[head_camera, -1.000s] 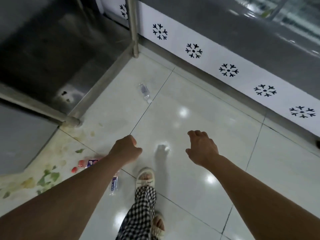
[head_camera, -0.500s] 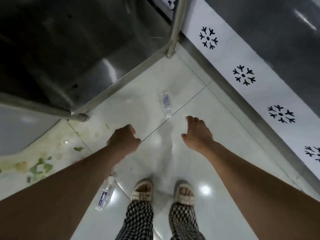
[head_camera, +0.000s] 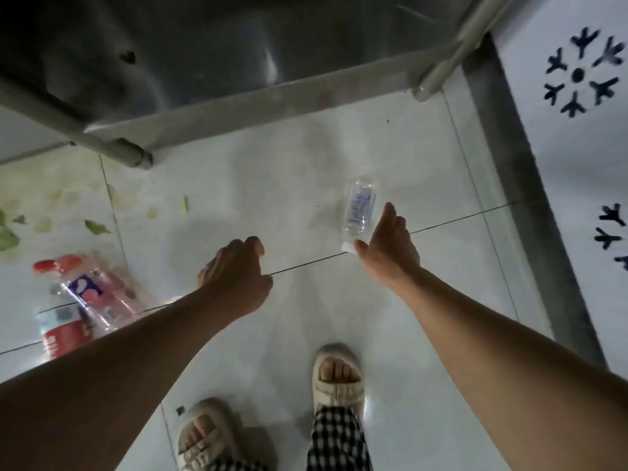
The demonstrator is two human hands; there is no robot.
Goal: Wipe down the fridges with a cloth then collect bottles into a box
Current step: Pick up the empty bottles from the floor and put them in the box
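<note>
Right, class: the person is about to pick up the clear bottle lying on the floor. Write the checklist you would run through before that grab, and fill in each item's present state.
1. Right hand open and beside the clear bottle: ok.
2. Fingers closed around the bottle: not ok, it lies free on the floor tile.
3. Bottle's white cap on: ok.
4. Left hand free to help: cannot tell, it is curled into a loose fist.
5. Other bottles left to collect, at the person's left: ok, in view.
6. Box ready to take the bottle: cannot tell, none in view.
</note>
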